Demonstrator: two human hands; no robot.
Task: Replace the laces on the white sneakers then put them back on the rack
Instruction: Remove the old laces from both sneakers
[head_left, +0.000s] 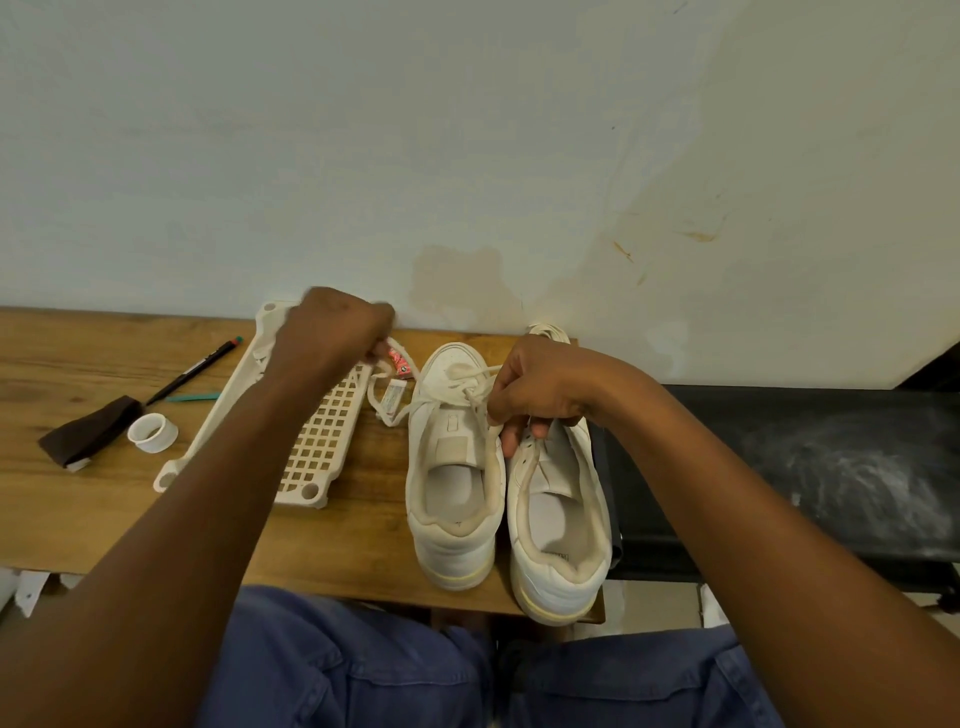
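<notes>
Two white leather sneakers stand side by side, heels toward the viewer, on the wooden bench. Left hand fingers pinch one flat white lace; right hand fingers pinch its other end. One white plastic lattice rack lies beside them.

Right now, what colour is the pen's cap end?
Green, with a thin red band below it. The pen itself is black. The head view shows it.
</notes>
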